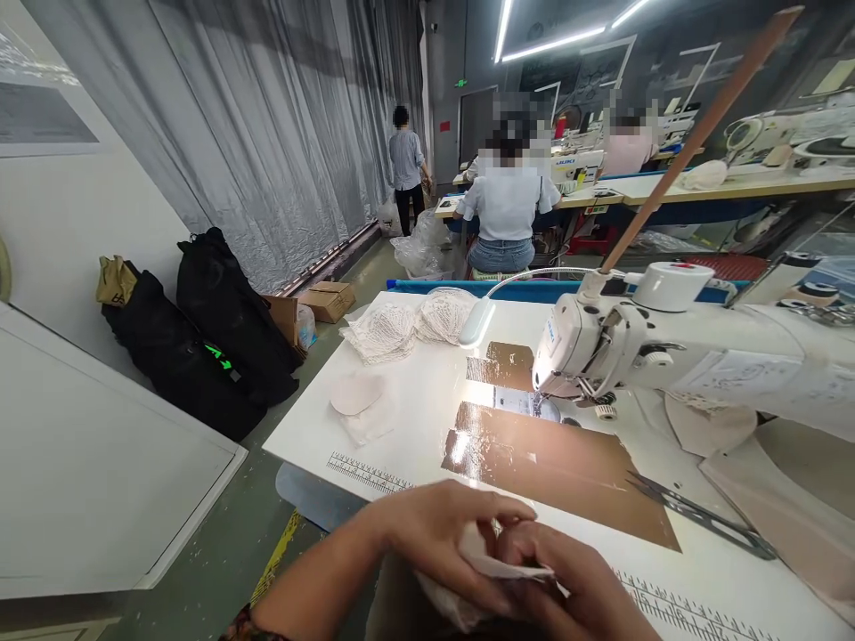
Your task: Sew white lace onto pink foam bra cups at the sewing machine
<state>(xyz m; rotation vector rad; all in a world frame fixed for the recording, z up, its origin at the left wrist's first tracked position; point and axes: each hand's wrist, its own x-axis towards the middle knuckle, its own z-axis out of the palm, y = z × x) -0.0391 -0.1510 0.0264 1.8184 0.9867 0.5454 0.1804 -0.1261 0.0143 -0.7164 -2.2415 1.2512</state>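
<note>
At the table's front edge, my left hand (437, 534) curls around a pale piece of fabric (491, 563). My right hand (565, 570) pinches the same fabric from the other side, and the two hands nearly touch. Part of the fabric hangs below them, and the fingertips are partly hidden in its folds. Beyond the hands stands a white sewing machine (581, 347), its needle area lit. Brown tape (554, 467) covers the tabletop before it, and black thread snips (701, 516) lie on the right of that tape.
Two stacks of white lace pieces (380, 331) lie at the table's back left, and a thin pale cut piece (361, 405) sits nearer. Beige fabric (788, 507) spreads at the right. Black bags (227, 329) lean by the wall. A seated co-worker (511, 200) is ahead.
</note>
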